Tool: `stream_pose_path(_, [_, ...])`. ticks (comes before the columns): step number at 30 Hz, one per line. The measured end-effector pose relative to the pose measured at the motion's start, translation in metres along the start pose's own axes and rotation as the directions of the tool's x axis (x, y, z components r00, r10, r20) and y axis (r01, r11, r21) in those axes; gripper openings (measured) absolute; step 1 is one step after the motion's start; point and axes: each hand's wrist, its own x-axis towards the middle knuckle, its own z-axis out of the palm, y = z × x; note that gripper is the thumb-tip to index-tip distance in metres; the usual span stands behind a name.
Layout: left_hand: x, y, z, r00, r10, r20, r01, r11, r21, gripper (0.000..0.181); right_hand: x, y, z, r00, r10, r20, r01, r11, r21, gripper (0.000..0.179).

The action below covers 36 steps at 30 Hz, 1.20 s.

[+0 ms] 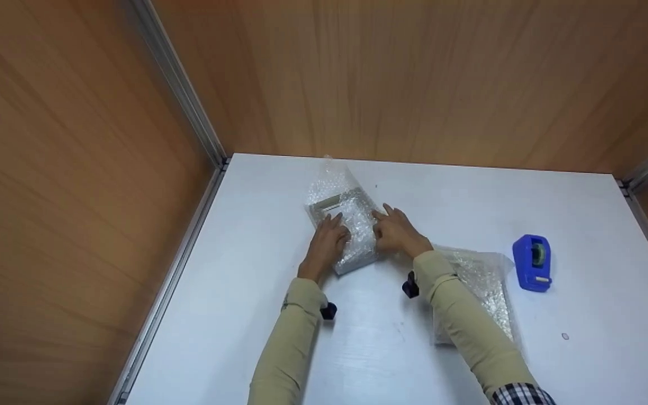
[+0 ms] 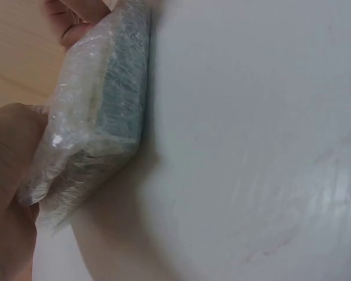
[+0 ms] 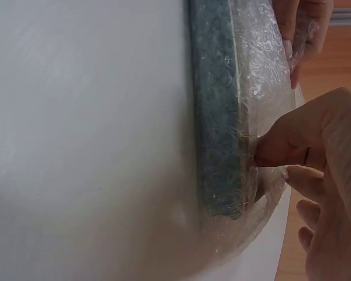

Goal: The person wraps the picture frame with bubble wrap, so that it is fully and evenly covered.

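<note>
A flat rectangular item with teal sides (image 3: 213, 117) lies on the white table, covered in clear bubble wrap (image 1: 358, 225). A loose flap of the wrap extends past its far end in the head view. My left hand (image 1: 328, 242) is at the item's left side, its fingers pinching the bubble wrap. On the opposite side my right hand (image 1: 397, 232) pinches an edge of the wrap between thumb and fingers, plain in the right wrist view. The left wrist view shows the left hand (image 2: 11, 181) close up, with its fingertips hidden behind the wrap.
Another bubble-wrapped package (image 1: 478, 287) lies partly under the right forearm. To its right stands a blue tape dispenser (image 1: 532, 263). A small ring-like bit (image 1: 565, 336) lies nearer the front. Wood panels (image 1: 414, 84) border the white table (image 1: 234, 270) at the back and sides.
</note>
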Motion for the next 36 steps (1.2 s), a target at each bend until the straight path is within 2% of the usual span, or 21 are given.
stream_pose_path(7, [-0.002, 0.002, 0.001, 0.999, 0.034, -0.031, -0.033, 0.999, 0.021, 0.024, 0.003, -0.008, 0.000, 0.999, -0.031, 0.026, 0.032, 0.999, -0.038, 0.019])
stream_pose_path(13, [-0.001, 0.006, -0.002, 1.000, -0.027, -0.012, 0.027, 0.999, 0.023, 0.026, 0.006, -0.007, -0.005, 0.998, -0.008, 0.055, 0.008, 1.000, 0.005, 0.014])
stream_pose_path(16, [0.001, 0.010, -0.005, 0.998, -0.052, -0.028, 0.053, 0.998, 0.038, 0.024, 0.006, -0.004, -0.008, 0.998, 0.021, 0.066, -0.027, 0.996, 0.084, 0.016])
stream_pose_path(20, [0.004, 0.013, -0.006, 0.997, -0.050, -0.059, 0.055, 0.994, 0.089, 0.019, 0.004, -0.002, -0.007, 0.997, 0.070, 0.012, -0.071, 0.984, 0.166, 0.030])
stream_pose_path(23, [0.006, 0.015, -0.003, 0.996, -0.029, -0.086, 0.041, 0.989, 0.145, 0.017, 0.000, -0.007, -0.003, 0.995, 0.030, -0.096, -0.017, 0.991, 0.131, 0.024])
stream_pose_path(25, [0.006, 0.014, -0.001, 0.994, -0.020, -0.110, 0.038, 0.985, 0.168, 0.015, -0.005, -0.016, 0.001, 0.984, -0.033, -0.176, 0.047, 0.996, 0.078, 0.019])
stream_pose_path(27, [0.007, 0.014, 0.000, 0.990, -0.010, -0.143, 0.036, 0.983, 0.179, 0.013, -0.010, -0.028, 0.005, 0.958, -0.131, -0.254, 0.133, 0.991, -0.006, 0.018])
stream_pose_path(30, [0.008, 0.012, 0.000, 0.984, -0.030, -0.175, 0.060, 0.984, 0.168, 0.010, -0.015, -0.047, 0.011, 0.918, -0.257, -0.302, 0.234, 0.966, -0.112, 0.022])
stream_pose_path(33, [0.011, 0.011, -0.002, 0.983, -0.061, -0.172, 0.086, 0.986, 0.140, 0.008, -0.018, -0.060, 0.020, 0.896, -0.321, -0.308, 0.278, 0.944, -0.176, 0.020])
stream_pose_path(36, [0.015, 0.011, -0.003, 0.984, -0.090, -0.155, 0.107, 0.988, 0.111, 0.007, -0.019, -0.064, 0.027, 0.885, -0.320, -0.338, 0.264, 0.943, -0.202, 0.014])
